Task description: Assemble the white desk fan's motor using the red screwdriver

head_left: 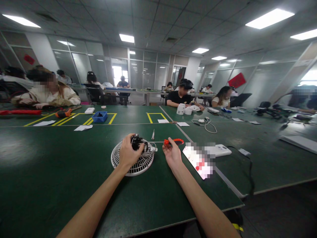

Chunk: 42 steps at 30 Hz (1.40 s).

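My left hand (128,152) is closed around a small black motor part (137,142) with white wires, held over a round white fan grille (135,161) that lies flat on the green table (49,172). My right hand (172,153) is just to the right, palm up, its fingers curled round the handle of a red-handled screwdriver (173,141) whose thin shaft points left toward the motor part.
A white card (198,162) and a white device (219,150) with a black cable lie right of my right hand. A small tool (153,134) lies beyond the grille. A blue tray (99,116), papers and other people sit at the far side.
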{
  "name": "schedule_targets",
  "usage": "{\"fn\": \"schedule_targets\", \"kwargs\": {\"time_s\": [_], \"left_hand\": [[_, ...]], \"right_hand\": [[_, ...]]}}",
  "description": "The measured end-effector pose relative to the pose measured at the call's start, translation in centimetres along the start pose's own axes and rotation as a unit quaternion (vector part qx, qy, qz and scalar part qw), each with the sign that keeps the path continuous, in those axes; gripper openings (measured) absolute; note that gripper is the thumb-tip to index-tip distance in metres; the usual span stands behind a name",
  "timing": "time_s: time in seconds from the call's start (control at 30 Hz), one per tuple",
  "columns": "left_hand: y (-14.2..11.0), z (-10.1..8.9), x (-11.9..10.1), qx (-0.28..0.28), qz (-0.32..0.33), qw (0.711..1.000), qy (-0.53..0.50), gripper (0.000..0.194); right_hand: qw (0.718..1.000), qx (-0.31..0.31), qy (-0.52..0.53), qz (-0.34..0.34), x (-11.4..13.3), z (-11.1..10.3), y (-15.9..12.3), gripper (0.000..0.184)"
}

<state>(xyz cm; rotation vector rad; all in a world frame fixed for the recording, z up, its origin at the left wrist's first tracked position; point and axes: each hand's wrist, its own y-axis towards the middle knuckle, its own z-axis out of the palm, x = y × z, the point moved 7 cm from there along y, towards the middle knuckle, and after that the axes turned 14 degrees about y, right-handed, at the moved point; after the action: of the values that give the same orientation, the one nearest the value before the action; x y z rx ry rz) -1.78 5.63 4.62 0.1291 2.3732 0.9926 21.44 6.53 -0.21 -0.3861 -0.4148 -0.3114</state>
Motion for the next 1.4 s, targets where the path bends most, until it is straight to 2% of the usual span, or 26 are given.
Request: {"fn": "schedule_targets", "kwargs": {"time_s": [0.13,0.4,0.7,0.9,1.07,1.27,1.4], "left_hand": [[0.02,-0.01,-0.08,0.004,0.003,1.000,0.000,0.048],[-0.03,-0.01,-0.02,0.003,0.003,1.000,-0.005,0.048],[0.04,0.01,-0.08,-0.003,-0.001,1.000,-0.018,0.048],[0.04,-0.01,-0.10,0.006,-0.002,1.000,-0.016,0.051],[0.05,-0.05,0.02,0.012,-0.017,1.000,-0.019,0.053],[0.01,0.05,-0.02,0.015,-0.017,1.000,-0.011,0.053],[0.01,0.07,-0.06,0.011,-0.010,1.000,-0.007,0.054]], "right_hand": [[1.000,0.006,0.005,-0.005,0.25,0.14,-0.14,0.016],[1.000,0.028,0.007,-0.010,0.33,0.59,-0.43,0.018],[0.999,0.018,0.024,0.011,0.37,0.80,-0.57,0.021],[0.999,0.027,0.013,0.024,-0.02,0.86,-0.55,0.014],[1.000,0.008,-0.015,-0.006,0.18,0.47,-0.58,0.024],[1.000,0.023,-0.010,-0.001,0.26,0.70,-0.81,0.020],[1.000,0.028,0.012,-0.004,0.30,0.81,-0.89,0.025]]}}
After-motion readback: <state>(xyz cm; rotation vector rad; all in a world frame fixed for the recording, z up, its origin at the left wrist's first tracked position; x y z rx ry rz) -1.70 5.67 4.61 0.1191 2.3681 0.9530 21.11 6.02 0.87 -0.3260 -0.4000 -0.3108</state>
